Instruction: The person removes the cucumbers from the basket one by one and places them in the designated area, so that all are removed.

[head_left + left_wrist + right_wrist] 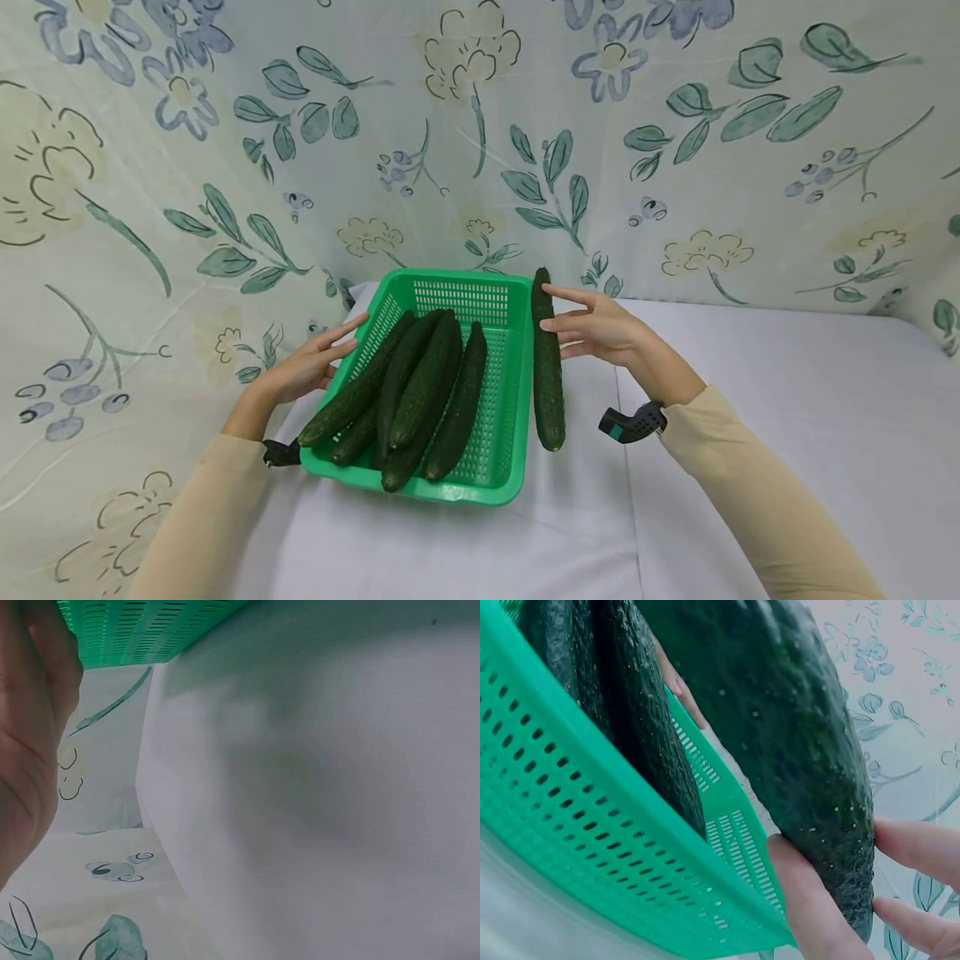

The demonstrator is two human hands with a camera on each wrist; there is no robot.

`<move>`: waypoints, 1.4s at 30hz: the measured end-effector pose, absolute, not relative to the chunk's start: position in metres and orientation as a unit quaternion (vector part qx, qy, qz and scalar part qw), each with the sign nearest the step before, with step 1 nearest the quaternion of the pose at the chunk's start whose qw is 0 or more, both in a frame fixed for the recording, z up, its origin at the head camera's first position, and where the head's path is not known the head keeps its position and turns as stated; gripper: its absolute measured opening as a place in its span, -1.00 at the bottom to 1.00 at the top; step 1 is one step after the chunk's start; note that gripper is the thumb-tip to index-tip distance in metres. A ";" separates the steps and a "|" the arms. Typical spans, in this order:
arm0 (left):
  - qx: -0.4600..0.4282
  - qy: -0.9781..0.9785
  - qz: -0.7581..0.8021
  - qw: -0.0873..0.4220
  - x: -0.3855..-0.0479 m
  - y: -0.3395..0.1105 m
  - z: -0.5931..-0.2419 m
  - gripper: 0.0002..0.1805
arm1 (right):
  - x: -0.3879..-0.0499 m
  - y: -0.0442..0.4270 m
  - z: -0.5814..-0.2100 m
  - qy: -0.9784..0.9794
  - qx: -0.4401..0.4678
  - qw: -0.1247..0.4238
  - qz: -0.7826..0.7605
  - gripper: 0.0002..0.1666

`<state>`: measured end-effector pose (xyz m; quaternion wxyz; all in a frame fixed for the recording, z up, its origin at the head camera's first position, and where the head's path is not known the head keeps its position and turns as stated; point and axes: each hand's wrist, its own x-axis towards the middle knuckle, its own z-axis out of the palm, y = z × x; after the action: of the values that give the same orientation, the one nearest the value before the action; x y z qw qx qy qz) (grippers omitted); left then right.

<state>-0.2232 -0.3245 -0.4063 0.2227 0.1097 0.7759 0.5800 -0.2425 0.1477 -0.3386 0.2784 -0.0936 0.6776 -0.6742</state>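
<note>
My right hand (pixel 603 329) pinches a long dark green cucumber (pixel 550 383) near its far end, thumb on one side and fingers on the other. This cucumber is just right of the rim of a green plastic basket (pixel 525 392), pointing away from me. In the right wrist view, the cucumber (pixel 780 727) has bumpy skin and appears above the basket wall (pixel 615 832). Several more cucumbers (pixel 427 383) lie lengthwise in the basket, mostly toward its left. Against the basket's left side rests my left hand (pixel 307 367), its fingers extended; its palm is partly hidden.
A white cloth (pixel 750 417) covers the table. Floral fabric (pixel 480 150) hangs behind it and at the left. Dark bands (pixel 633 422) are on both wrists, below the beige sleeves. The basket's right part shows bare mesh floor.
</note>
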 end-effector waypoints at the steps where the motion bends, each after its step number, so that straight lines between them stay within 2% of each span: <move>1: 0.109 0.776 0.580 0.222 -0.223 -0.324 -0.406 -0.38 | -0.242 0.150 -0.339 0.677 -0.091 0.278 -0.676 -0.09; 19: 0.114 0.766 0.589 0.229 -0.224 -0.325 -0.407 -0.38 | -0.235 0.168 -0.368 0.712 -0.048 0.244 -0.657 -0.08; 42: 0.115 0.767 0.588 0.228 -0.225 -0.325 -0.409 -0.39 | -0.229 0.169 -0.406 0.720 -0.009 0.249 -0.648 -0.05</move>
<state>-0.2247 -0.3252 -0.4085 0.2278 0.1153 0.7675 0.5880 -0.2292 0.1688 -0.4063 0.2494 -0.0093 0.7196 -0.6479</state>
